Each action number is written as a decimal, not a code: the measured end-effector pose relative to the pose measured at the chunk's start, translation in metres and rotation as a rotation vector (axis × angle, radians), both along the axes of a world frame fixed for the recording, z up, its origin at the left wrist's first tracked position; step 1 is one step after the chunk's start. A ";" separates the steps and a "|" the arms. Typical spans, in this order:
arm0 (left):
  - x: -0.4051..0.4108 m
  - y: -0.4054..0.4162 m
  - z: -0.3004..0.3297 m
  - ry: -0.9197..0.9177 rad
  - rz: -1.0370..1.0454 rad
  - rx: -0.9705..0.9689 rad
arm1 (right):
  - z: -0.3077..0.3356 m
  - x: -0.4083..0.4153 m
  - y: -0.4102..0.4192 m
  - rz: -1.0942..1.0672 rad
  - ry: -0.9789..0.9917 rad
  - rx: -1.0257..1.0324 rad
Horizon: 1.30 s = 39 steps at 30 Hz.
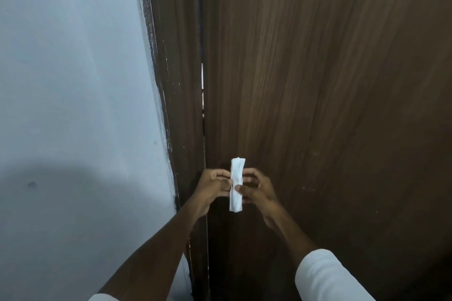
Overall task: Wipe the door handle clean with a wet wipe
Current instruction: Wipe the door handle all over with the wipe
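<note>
The door handle cannot be seen; the left hand (215, 184), right hand (254, 188) and folded wet wipe (236, 184) cover that spot. Both white sleeves (327, 276) are cut off by the near edge.

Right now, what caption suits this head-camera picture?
Both hands, left and right, hold a folded wet wipe before a brown door.

We count two hands, the left hand (215, 184) and right hand (256, 189); one folded white wet wipe (236, 184); one brown door (318, 105); one door frame (176, 80); one pale wall (73, 80); two white sleeves (327, 276).
</note>
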State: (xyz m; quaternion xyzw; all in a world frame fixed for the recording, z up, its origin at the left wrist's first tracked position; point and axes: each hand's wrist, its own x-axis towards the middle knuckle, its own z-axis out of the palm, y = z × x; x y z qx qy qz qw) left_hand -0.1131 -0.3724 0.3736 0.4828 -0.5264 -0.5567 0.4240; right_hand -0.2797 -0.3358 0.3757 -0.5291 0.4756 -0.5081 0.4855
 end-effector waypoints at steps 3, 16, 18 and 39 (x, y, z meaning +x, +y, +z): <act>0.000 -0.004 -0.012 0.011 0.006 0.043 | -0.013 0.005 -0.005 -0.017 0.025 -0.042; -0.007 -0.005 -0.037 0.138 0.175 0.235 | -0.040 0.010 -0.019 -0.081 0.204 -0.086; -0.007 -0.004 -0.036 0.130 0.201 0.216 | -0.040 0.012 -0.020 -0.097 0.277 -0.116; -0.021 0.013 -0.027 0.132 0.272 0.281 | -0.029 -0.011 -0.020 -0.244 0.331 -0.294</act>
